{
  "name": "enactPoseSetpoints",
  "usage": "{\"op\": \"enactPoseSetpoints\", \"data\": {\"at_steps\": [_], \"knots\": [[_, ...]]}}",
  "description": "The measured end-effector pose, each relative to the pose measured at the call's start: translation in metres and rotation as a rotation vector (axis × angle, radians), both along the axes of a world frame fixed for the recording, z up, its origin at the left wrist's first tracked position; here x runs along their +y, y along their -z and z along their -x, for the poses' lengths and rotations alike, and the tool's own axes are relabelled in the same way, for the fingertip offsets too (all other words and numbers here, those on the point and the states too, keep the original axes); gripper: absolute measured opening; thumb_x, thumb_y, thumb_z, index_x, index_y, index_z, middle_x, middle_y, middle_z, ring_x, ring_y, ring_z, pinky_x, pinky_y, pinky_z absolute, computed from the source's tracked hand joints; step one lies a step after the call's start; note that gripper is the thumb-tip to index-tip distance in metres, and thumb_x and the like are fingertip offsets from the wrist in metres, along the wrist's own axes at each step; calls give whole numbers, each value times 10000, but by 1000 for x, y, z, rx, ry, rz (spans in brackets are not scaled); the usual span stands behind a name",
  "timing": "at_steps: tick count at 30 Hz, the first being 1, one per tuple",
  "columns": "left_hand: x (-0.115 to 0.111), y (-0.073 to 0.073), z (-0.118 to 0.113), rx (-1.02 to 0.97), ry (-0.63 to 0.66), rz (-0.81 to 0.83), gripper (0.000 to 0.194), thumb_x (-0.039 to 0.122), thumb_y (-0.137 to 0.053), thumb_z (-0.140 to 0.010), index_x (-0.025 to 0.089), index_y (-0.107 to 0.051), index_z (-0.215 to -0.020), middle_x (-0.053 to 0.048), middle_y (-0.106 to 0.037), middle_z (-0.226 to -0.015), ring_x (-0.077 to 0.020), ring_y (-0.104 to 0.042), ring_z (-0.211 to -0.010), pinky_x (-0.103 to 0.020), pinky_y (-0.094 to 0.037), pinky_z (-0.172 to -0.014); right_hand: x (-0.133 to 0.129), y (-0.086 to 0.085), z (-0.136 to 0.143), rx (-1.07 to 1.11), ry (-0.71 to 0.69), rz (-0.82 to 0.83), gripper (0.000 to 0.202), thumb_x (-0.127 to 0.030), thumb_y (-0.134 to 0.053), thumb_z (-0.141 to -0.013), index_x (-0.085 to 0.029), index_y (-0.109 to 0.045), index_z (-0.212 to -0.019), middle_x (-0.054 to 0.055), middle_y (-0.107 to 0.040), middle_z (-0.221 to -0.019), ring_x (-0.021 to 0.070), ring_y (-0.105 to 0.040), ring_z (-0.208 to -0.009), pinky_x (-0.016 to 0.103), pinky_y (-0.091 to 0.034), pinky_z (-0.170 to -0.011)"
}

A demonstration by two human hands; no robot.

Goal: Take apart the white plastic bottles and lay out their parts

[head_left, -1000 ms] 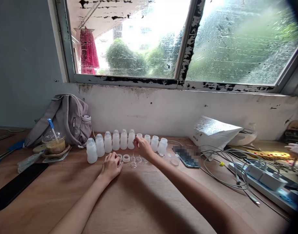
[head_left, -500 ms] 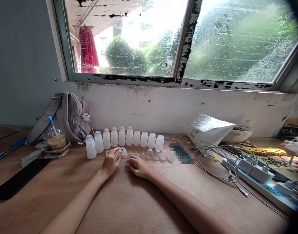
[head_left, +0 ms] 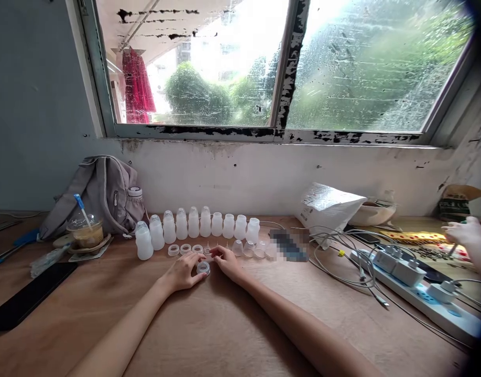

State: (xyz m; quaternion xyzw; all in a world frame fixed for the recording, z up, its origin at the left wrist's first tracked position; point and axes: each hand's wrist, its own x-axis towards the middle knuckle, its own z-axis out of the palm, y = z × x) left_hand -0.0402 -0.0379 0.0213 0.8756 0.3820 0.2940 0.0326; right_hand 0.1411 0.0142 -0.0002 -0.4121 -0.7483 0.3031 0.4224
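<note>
Just below the frame's centre, my left hand (head_left: 182,273) has its fingers curled around a translucent ring (head_left: 203,269); whether my right hand (head_left: 227,264) grips anything, I cannot tell.

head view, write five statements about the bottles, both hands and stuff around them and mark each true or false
1. The row of bottles stands upright between the hands and the wall. True.
2. A ring sits between the left hand's thumb and fingers. True.
3. Every bottle wears a clear domed cap. False: the four at the right end have none.
4. The lidded cup stands right of the bottles. False: the lidded cup is to their left, in front of the backpack.
5. The power strip lies right of the right hand. True.
</note>
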Motion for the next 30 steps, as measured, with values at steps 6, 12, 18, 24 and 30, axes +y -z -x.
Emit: {"op": "enactPoseSetpoints", "data": {"at_steps": [6,12,18,24,30], "knots": [[2,2,0,40,-35,-24,330,335,-542,-736,195,-492,-1030,-53,-570,-971,-190,-529,-907,-326,-426,-814,-1,-1,1,-12,3,-14,290,-47,-404,-646,-165,-606,-817,27,-621,-765,144,-554,-724,263,-429,-682],[2,1,-2,12,-42,-4,287,363,-512,-760,210,-513,-1003,-45,-562,-983,-188,-511,-935,-327,-401,-835,-3,-3,1,-24,4,-33,281,-48,-408,-642,-159,-610,-802,27,-616,-746,141,-549,-702,258,-426,-668],[13,11,-6,-184,-146,89,183,313,-418,-816,195,-557,-807,-30,-594,-807,-173,-539,-801,-297,-416,-738,-3,0,1,-67,-63,-172,390,18,-360,-553,-170,-558,-832,18,-586,-767,127,-514,-687,234,-415,-624],[19,16,-13,-539,-180,320,191,342,-435,-790,180,-533,-767,1,-578,-640,-127,-530,-556,-226,-411,-533,-18,0,3,-170,-156,-438,275,-79,-445,-673,-183,-455,-927,42,-537,-855,143,-490,-745,254,-400,-680],[15,19,-27,-843,-147,563,270,393,-438,-771,170,-478,-919,2,-566,-614,-124,-542,-482,-212,-421,-434,-17,5,6,-219,-8,-417,81,-172,-431,-741,-194,-417,-817,-8,-487,-679,118,-443,-579,216,-357,-562]]}}
